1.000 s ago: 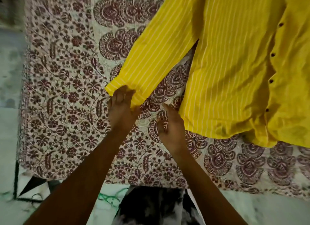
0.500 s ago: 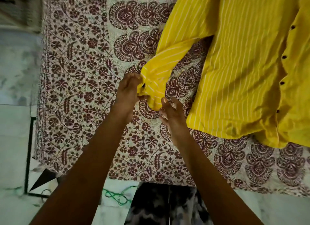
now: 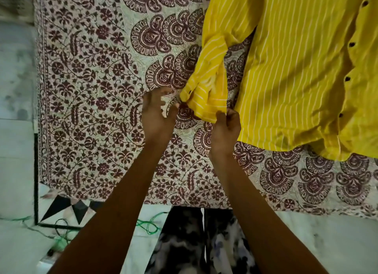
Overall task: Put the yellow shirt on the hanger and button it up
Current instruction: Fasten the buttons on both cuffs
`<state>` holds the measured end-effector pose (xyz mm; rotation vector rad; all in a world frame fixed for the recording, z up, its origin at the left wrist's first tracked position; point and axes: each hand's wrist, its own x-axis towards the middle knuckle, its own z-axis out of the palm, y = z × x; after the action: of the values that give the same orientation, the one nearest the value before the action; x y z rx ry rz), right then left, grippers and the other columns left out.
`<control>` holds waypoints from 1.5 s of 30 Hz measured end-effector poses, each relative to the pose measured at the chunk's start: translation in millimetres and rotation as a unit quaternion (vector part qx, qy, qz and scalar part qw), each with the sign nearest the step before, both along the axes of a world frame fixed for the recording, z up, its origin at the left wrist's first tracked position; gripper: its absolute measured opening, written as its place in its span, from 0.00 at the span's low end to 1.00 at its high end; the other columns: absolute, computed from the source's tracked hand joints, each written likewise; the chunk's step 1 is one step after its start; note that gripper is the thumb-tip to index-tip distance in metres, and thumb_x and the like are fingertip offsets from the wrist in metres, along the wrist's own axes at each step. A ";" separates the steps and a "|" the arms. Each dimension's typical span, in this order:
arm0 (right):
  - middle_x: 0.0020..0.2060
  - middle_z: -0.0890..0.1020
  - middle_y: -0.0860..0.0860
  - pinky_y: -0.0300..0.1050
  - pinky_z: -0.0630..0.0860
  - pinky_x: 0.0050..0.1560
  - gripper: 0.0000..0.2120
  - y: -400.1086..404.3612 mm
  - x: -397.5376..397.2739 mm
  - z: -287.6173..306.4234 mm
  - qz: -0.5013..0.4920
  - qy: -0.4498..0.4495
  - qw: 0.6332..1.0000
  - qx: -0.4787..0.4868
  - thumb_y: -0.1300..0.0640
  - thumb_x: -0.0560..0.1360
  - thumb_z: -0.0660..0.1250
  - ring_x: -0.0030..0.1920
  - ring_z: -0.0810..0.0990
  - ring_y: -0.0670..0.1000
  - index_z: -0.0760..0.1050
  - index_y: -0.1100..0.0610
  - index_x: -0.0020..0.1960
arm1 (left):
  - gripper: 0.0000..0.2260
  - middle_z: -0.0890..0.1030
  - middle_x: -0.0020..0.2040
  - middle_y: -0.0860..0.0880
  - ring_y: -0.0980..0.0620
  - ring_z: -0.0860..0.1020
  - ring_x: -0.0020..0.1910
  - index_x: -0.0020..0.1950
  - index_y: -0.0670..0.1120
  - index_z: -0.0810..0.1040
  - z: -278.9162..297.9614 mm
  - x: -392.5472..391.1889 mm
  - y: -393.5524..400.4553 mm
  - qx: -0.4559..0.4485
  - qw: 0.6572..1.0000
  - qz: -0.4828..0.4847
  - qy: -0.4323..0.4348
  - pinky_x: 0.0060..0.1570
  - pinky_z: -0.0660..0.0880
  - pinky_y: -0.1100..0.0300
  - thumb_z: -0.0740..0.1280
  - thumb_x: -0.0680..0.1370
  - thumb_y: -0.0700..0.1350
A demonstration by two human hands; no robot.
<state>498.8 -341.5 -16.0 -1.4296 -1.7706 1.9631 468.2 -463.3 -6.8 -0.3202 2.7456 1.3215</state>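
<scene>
yellow shirt (image 3: 296,73): matt striped cloth | bedspread (image 3: 98,93): printed matt cloth

The shirt (image 3: 296,73) lies spread on the bedsheet (image 3: 98,93), taking up its right part, with the button placket (image 3: 350,63) running along the shirt's right side. Its sleeve (image 3: 212,69) hangs folded down along the left of the shirt body, the cuff (image 3: 201,98) at the near end. The left hand (image 3: 156,114) is just left of the cuff, fingers at its corner; the right hand (image 3: 225,128) pinches the cuff's near edge. The sheet's left and near edges drop to the floor (image 3: 16,151), where a tangled cord (image 3: 147,226) lies in front, left of the person's legs (image 3: 196,241).
</scene>
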 end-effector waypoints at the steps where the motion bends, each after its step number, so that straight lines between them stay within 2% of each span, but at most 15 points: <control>1: 0.34 0.76 0.49 0.46 0.71 0.40 0.04 1.1 1.7 -0.9 -0.001 0.009 1.000 0.008 0.57 0.71 0.61 0.36 0.73 0.48 0.69 0.50 0.39 | 0.13 0.78 0.56 0.46 0.54 0.76 0.49 0.59 0.43 0.75 -0.5 0.9 3.3 -0.018 0.999 -0.023 0.018 0.45 0.70 0.70 0.68 0.74 0.42; 4: 0.39 0.79 0.55 0.52 0.75 0.46 0.03 10.0 4.9 -8.9 0.013 0.009 1.000 0.024 0.59 0.72 0.64 0.42 0.77 0.53 0.72 0.52 0.43 | 0.10 0.81 0.51 0.44 0.51 0.78 0.48 0.55 0.43 0.79 -6.6 -0.7 17.6 -0.021 0.998 -0.058 0.029 0.47 0.72 0.61 0.64 0.76 0.42; 8: 0.28 0.72 0.49 0.48 0.67 0.39 0.09 21.9 4.1 -17.6 0.054 -0.023 0.997 0.041 0.61 0.71 0.68 0.34 0.69 0.49 0.73 0.51 0.36 | 0.10 0.82 0.50 0.42 0.46 0.79 0.45 0.55 0.44 0.80 -15.9 -14.9 37.5 -0.045 0.998 -0.035 0.003 0.44 0.69 0.65 0.64 0.76 0.42; 12: 0.26 0.69 0.50 0.45 0.63 0.36 0.13 29.0 1.3 -23.7 0.052 -0.045 0.997 0.045 0.61 0.73 0.68 0.32 0.65 0.48 0.71 0.51 0.31 | 0.11 0.80 0.53 0.41 0.42 0.79 0.48 0.55 0.46 0.81 -28.9 -26.1 48.8 -0.083 0.988 -0.119 -0.055 0.47 0.76 0.52 0.67 0.73 0.43; 16: 0.26 0.66 0.50 0.39 0.61 0.32 0.11 36.2 2.1 -25.6 0.055 -0.013 0.993 0.099 0.60 0.72 0.67 0.28 0.61 0.41 0.71 0.55 0.32 | 0.09 0.76 0.55 0.42 0.42 0.77 0.51 0.54 0.46 0.79 -31.4 -22.9 56.4 -0.156 0.971 -0.165 -0.078 0.45 0.72 0.52 0.65 0.74 0.43; 19: 0.28 0.70 0.47 0.31 0.63 0.33 0.03 38.4 2.8 -21.5 0.087 0.009 0.987 0.134 0.61 0.71 0.68 0.28 0.67 0.39 0.77 0.61 0.42 | 0.05 0.79 0.49 0.42 0.42 0.79 0.45 0.46 0.44 0.79 -29.5 -25.1 58.8 -0.123 0.979 -0.151 -0.064 0.43 0.76 0.49 0.65 0.72 0.42; 21: 0.31 0.73 0.47 0.28 0.65 0.34 0.05 37.4 2.4 -18.7 0.108 0.024 0.985 0.131 0.64 0.72 0.67 0.29 0.70 0.37 0.78 0.64 0.46 | 0.05 0.82 0.43 0.44 0.44 0.80 0.40 0.43 0.44 0.79 -25.9 -28.1 57.0 -0.076 0.988 -0.121 -0.056 0.41 0.77 0.49 0.65 0.71 0.43; 23: 0.35 0.78 0.52 0.30 0.69 0.36 0.06 35.6 0.7 -14.8 0.131 0.042 0.983 0.121 0.63 0.72 0.67 0.32 0.73 0.38 0.79 0.64 0.48 | 0.05 0.83 0.40 0.47 0.47 0.81 0.37 0.43 0.44 0.79 -15.9 -28.9 56.0 -0.034 0.995 -0.088 -0.032 0.40 0.78 0.51 0.65 0.71 0.44; 25: 0.39 0.81 0.57 0.38 0.74 0.39 0.07 31.3 -1.4 -11.2 0.151 0.055 0.982 0.100 0.61 0.72 0.67 0.37 0.77 0.45 0.80 0.62 0.48 | 0.06 0.83 0.40 0.46 0.48 0.81 0.37 0.44 0.43 0.79 -4.4 -26.3 56.0 -0.004 0.997 -0.079 0.004 0.40 0.79 0.52 0.66 0.72 0.44; 28: 0.39 0.82 0.60 0.44 0.75 0.39 0.08 26.5 -5.7 -5.9 0.147 0.065 0.985 0.056 0.59 0.71 0.67 0.37 0.78 0.51 0.79 0.64 0.46 | 0.06 0.83 0.41 0.45 0.50 0.81 0.37 0.46 0.41 0.80 7.6 -17.1 59.5 0.008 0.994 -0.103 0.043 0.41 0.78 0.56 0.67 0.72 0.41; 31: 0.34 0.82 0.54 0.47 0.75 0.39 0.04 27.8 -9.2 -2.8 0.133 0.040 0.990 0.036 0.61 0.71 0.67 0.33 0.78 0.49 0.80 0.56 0.41 | 0.05 0.83 0.41 0.45 0.53 0.80 0.36 0.46 0.41 0.81 10.3 -12.1 61.1 0.015 0.990 -0.121 0.063 0.40 0.76 0.62 0.67 0.72 0.39; 34: 0.30 0.80 0.47 0.50 0.76 0.40 0.11 32.3 -11.6 1.4 0.123 0.013 0.991 0.049 0.62 0.71 0.67 0.32 0.78 0.46 0.78 0.48 0.35 | 0.05 0.82 0.41 0.46 0.58 0.77 0.36 0.45 0.41 0.81 14.8 -10.8 63.3 0.019 0.988 -0.126 0.089 0.39 0.74 0.67 0.68 0.71 0.39; 37: 0.30 0.80 0.46 0.49 0.75 0.41 0.09 35.8 -11.9 2.4 0.139 0.012 0.989 0.047 0.63 0.71 0.67 0.31 0.76 0.41 0.78 0.50 0.37 | 0.06 0.82 0.40 0.46 0.58 0.77 0.35 0.45 0.41 0.81 18.6 -11.7 68.7 0.020 0.984 -0.163 0.066 0.39 0.77 0.60 0.67 0.71 0.41; 40: 0.33 0.81 0.50 0.50 0.77 0.42 0.05 38.6 -9.2 8.2 0.130 0.031 0.991 0.004 0.61 0.69 0.67 0.35 0.78 0.46 0.80 0.54 0.39 | 0.06 0.83 0.40 0.45 0.50 0.80 0.36 0.45 0.43 0.81 11.5 -16.5 69.4 -0.007 0.989 -0.144 0.021 0.39 0.78 0.52 0.67 0.71 0.42; 45: 0.31 0.80 0.48 0.38 0.73 0.36 0.05 40.5 -6.3 14.2 0.112 0.054 0.992 -0.025 0.66 0.73 0.66 0.32 0.76 0.43 0.80 0.60 0.43 | 0.06 0.83 0.40 0.45 0.50 0.81 0.36 0.45 0.42 0.81 13.1 -18.9 68.7 0.005 0.990 -0.135 0.029 0.39 0.78 0.53 0.67 0.71 0.42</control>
<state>492.5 -301.0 -1.7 -1.1565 -1.9191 2.1619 449.3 -394.6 6.4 0.0906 2.7067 1.2895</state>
